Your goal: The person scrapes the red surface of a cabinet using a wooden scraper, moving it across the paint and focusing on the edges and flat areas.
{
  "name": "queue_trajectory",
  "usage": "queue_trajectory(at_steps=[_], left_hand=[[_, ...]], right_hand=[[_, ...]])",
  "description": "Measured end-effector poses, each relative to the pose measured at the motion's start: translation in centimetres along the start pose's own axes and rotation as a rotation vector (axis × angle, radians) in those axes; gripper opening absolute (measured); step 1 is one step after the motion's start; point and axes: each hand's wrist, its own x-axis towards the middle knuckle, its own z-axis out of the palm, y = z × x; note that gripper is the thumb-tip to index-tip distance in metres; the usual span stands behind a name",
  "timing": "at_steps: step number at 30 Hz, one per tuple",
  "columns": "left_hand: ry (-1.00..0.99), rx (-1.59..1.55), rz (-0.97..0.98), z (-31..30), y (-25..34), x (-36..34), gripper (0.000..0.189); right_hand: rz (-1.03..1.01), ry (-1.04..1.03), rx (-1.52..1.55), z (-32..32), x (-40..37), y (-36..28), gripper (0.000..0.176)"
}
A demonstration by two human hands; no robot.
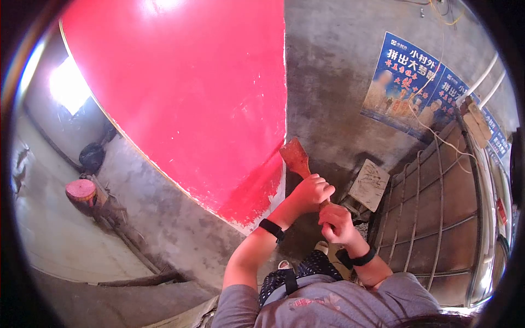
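A wooden paddle [296,157] with a flat, red-stained blade is held at a slant in front of me. My left hand [311,193] is closed round its handle just below the blade. Lower down, my right hand [337,224] is a fist at the handle's end, close to the left. The blade overlaps the right edge of a large, glossy red surface [202,93], which fills the upper left and narrows toward me. Darker red streaks and pale worn patches mark its near corner.
A caged brown tank [426,202] stands on the right, with a pale, dark-smeared board [370,185] beside it. Blue posters [402,82] hang on the grey wall. To the left are a pink-topped container [81,189] and a wooden pole [145,280] on the floor.
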Motion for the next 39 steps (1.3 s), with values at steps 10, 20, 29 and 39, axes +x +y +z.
queue_trajectory(at_steps=[10, 20, 29, 39], left_hand=[[-0.078, 0.078, -0.029, -3.6, 2.2, 1.5, 0.015], [0.03, 0.316, -0.033, 0.3, 0.4, 1.5, 0.006], [-0.027, 0.364, -0.101, 3.2, -1.2, 2.1, 0.009], [-0.086, 0.362, -0.137, 6.9, -2.6, 0.3, 0.01]], right_hand=[[0.088, 0.069, 0.292, -1.5, 0.1, -1.3, 0.01], [0.352, 0.282, 0.744, -2.6, -1.4, 2.8, 0.015], [0.985, 0.107, 0.624, -5.5, 0.7, 2.8, 0.026], [1.186, 0.085, 0.945, -5.3, -1.4, 7.1, 0.013]])
